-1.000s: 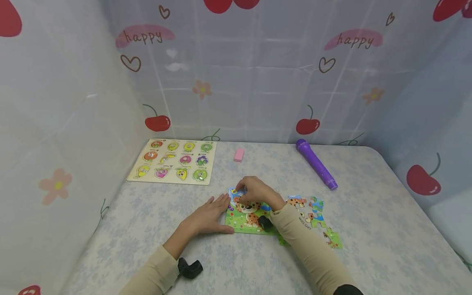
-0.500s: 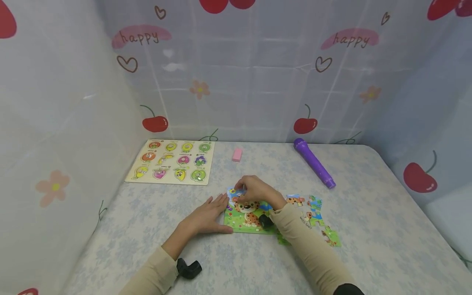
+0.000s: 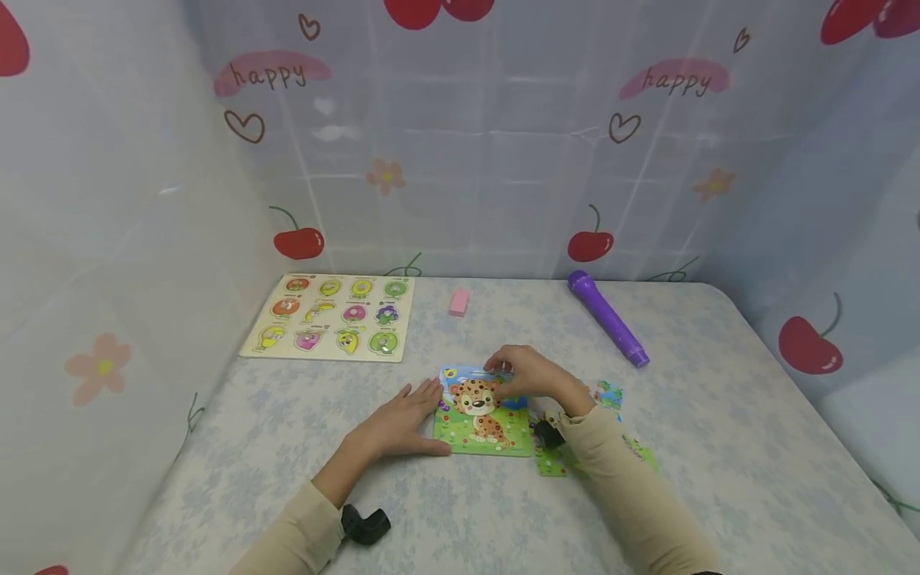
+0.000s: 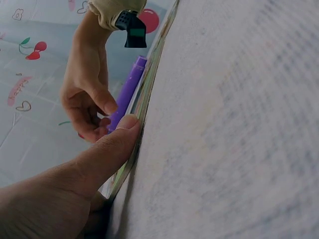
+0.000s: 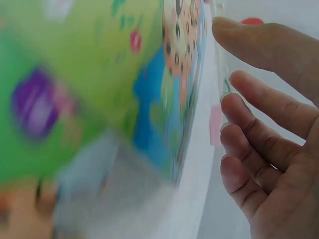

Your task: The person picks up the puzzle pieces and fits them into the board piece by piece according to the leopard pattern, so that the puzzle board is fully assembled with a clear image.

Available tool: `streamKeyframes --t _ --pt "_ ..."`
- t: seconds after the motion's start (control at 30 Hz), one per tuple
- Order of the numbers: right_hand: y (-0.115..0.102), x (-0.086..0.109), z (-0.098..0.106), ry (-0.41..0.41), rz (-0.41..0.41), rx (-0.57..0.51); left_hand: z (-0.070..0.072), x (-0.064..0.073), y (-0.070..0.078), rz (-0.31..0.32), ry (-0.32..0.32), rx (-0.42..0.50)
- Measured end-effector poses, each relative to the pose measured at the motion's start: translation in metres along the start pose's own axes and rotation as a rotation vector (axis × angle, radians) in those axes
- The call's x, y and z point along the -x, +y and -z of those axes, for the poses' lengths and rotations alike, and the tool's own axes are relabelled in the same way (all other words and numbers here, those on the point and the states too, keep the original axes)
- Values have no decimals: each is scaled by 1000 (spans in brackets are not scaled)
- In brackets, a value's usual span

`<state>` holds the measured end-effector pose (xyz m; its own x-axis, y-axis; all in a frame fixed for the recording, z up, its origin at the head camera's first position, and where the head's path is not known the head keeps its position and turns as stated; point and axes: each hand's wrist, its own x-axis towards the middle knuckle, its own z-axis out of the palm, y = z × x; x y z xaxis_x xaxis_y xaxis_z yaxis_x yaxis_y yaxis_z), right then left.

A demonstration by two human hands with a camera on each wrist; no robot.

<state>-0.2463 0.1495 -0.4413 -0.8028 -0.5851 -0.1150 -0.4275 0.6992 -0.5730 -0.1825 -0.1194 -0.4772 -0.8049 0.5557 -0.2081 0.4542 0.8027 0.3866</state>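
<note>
A square leopard puzzle (image 3: 474,427) lies on the table. My left hand (image 3: 394,425) rests along its left side with fingers straight. In the left wrist view, the thumb (image 4: 112,152) touches the puzzle's edge. Over the puzzle's upper right is my right hand (image 3: 530,375), fingers loosely bent. The right wrist view shows nothing between the thumb and fingers (image 5: 264,129) of that hand. Loose puzzle pieces lie right of the puzzle: a green one (image 3: 552,463), a blue-green one (image 3: 609,393) and others partly hidden by the right sleeve.
A fruit picture board (image 3: 331,319) lies at the back left. Near the back middle is a small pink block (image 3: 458,303). A purple microphone-shaped stick (image 3: 608,319) lies at the back right. Printed curtains (image 3: 460,160) surround the table.
My right hand has moved right, from the puzzle's upper left corner to its upper right. The leopard's face is now uncovered. My left hand stays in place against the puzzle.
</note>
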Motion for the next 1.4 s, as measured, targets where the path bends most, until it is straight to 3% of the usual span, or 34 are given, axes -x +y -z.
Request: streamKeyframes --t 0.47,0.8,1.1,1.4 --pt "41 52 21 61 -108 -12 -2 1 -4 -10 10 -3" --pt "70 80 29 110 -133 15 -4 1 -5 -5 14 -1" --pt "90 91 33 110 -219 -18 -4 -1 -5 -8 17 1" --pt "96 91 36 86 -226 -66 -2 -1 -3 -17 17 3"
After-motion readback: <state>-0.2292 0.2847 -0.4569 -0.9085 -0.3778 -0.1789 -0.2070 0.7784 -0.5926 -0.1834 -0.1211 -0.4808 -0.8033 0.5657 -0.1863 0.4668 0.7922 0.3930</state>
